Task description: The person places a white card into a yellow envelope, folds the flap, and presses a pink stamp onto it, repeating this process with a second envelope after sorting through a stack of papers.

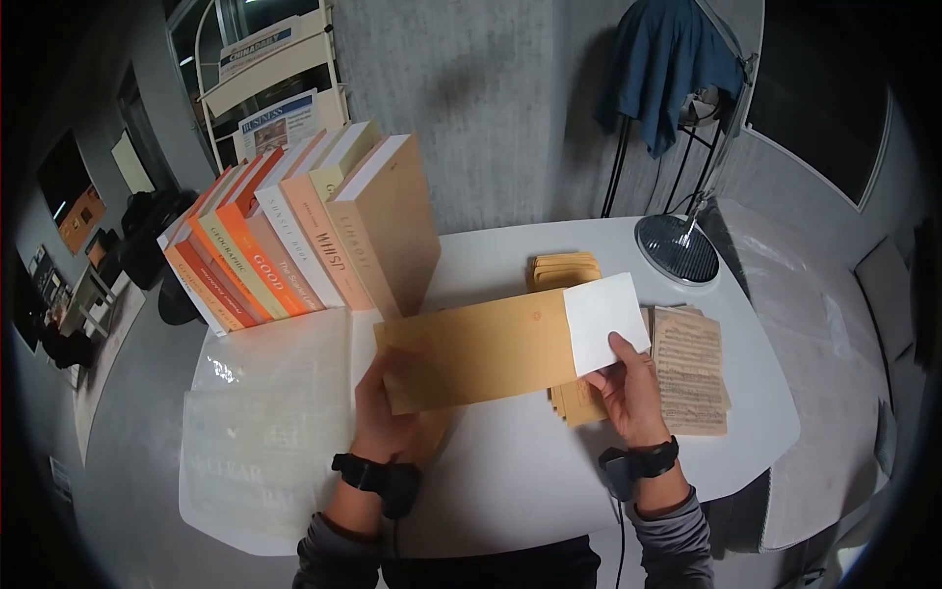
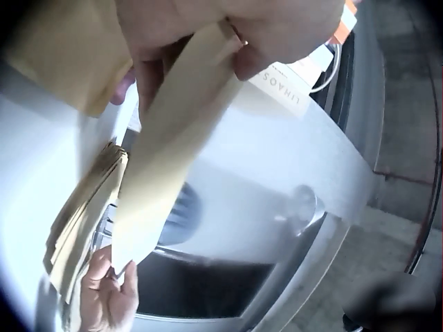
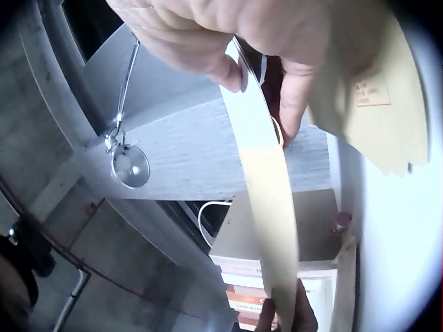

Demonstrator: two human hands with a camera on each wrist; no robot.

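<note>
A long kraft envelope point(image 1: 481, 353) is held up level over the table, with a white card point(image 1: 603, 319) standing out of its right end. My left hand point(image 1: 386, 412) grips the envelope's left end, the thumb on one face and fingers behind. At the other end my right hand point(image 1: 628, 393) pinches the white card, its thumb point(image 3: 234, 77) on the front and the other fingers at the back. Below lies a stack of kraft envelopes point(image 1: 579, 404), partly hidden by the held one. Another kraft piece point(image 1: 429, 437) lies on the table by my left hand.
Upright books point(image 1: 285, 236) stand at the back left of the white table point(image 1: 510, 491). Clear plastic sleeves point(image 1: 265, 432) lie in front of them. To the right are old printed sheets point(image 1: 692, 373) and a lamp's round base point(image 1: 677, 250).
</note>
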